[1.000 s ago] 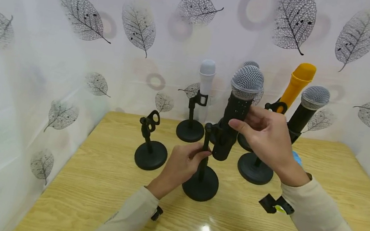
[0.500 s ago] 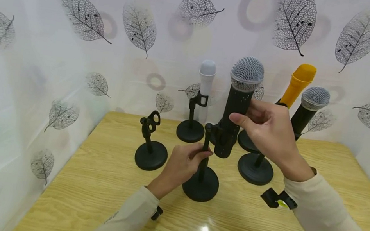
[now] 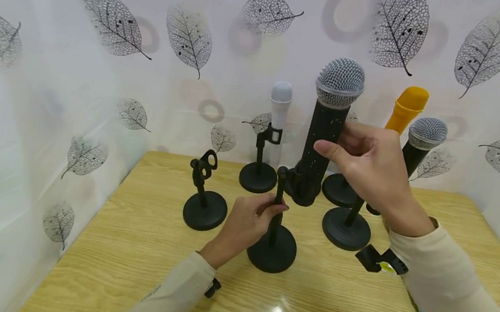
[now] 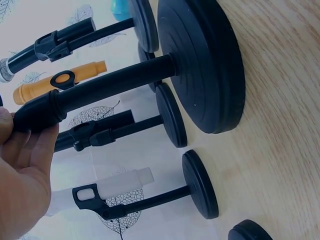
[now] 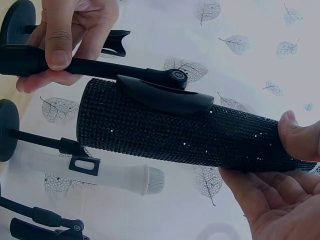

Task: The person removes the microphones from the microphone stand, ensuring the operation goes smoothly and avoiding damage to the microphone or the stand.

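1. As no microphone sits in its holder, the empty stand at the far left of the tabletop looks like the one piece of mounting left unfilled.
2. Next along, the white microphone sits close to upright in its stand, grille up; that one looks done.
3. Toward the middle, the left hand pinches the stem of the front stand between thumb and fingers, seemingly to steady it, with the base resting on the tabletop.
4. Just right of that stem is the dark microphone, raised off the tabletop, its lower part in the front stand's clip. Seating looks nearly or fully done; how snugly the clip grips cannot be told. Its long axis runs steeply, grille end up and slightly right, tail end down and left.
5. Behind it, a second black microphone shows in the left wrist view, mounted and seemingly finished.
6. Around the dark microphone's body, below the grille, the right hand curls its thumb and fingers; releasing it appears left to do.
7. Farther right, the orange microphone and the far-right microphone lean grille-up, unheld by any hand, both apparently done.
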Demonstrator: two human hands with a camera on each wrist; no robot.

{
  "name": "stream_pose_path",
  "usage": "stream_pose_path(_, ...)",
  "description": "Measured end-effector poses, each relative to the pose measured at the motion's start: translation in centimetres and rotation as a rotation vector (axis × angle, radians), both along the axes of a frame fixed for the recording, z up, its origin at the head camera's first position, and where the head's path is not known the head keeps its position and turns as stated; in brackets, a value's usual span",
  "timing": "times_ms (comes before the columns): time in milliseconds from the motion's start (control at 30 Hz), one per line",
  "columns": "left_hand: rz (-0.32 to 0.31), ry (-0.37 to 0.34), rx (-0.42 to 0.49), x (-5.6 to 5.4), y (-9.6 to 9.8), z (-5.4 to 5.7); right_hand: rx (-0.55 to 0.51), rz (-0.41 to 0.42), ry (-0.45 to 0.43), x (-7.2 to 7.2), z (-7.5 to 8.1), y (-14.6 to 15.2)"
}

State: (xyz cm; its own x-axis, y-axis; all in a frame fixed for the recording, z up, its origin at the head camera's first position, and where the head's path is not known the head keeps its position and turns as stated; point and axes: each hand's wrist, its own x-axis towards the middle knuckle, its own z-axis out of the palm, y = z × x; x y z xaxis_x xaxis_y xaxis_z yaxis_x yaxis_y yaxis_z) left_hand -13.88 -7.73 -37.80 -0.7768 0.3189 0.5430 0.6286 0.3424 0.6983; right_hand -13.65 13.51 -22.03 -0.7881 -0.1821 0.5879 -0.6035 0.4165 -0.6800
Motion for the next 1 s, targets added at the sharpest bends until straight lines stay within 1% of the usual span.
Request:
stream_pose_path(167,0.013,0.008,-0.005,0.0,0.0,0.0,-0.024,0.016,-0.002,0.1,0.6,0.0)
stream_pose_path(267,0.021,0.006,-0.008,0.0,-0.1,0.0,-0.022,0.009,0.002,0.0,0.9,0.0)
stream_pose_path(400,0.009,-0.006,-0.002,0.1,0.0,0.1,-0.014,-0.016,0.005,0.0,1.3,0.1)
stream_pose_path(500,0.003,-0.005,0.002,0.0,0.0,0.0,-0.020,-0.020,0.005,0.0,1.6,0.2)
stream_pose_path(767,0.014,0.008,-0.008,0.0,0.0,0.0,-0.038,-0.026,0.023,0.0,2.1,0.4)
stream_pose_path(900,0.012,0.001,-0.003,0.0,0.0,0.0,-0.048,-0.011,0.037,0.0,2.5,0.4)
stream_pose_path(1000,0.004,0.009,0.004,-0.1,0.0,0.0,-0.061,0.002,0.037,0.0,2.8,0.5)
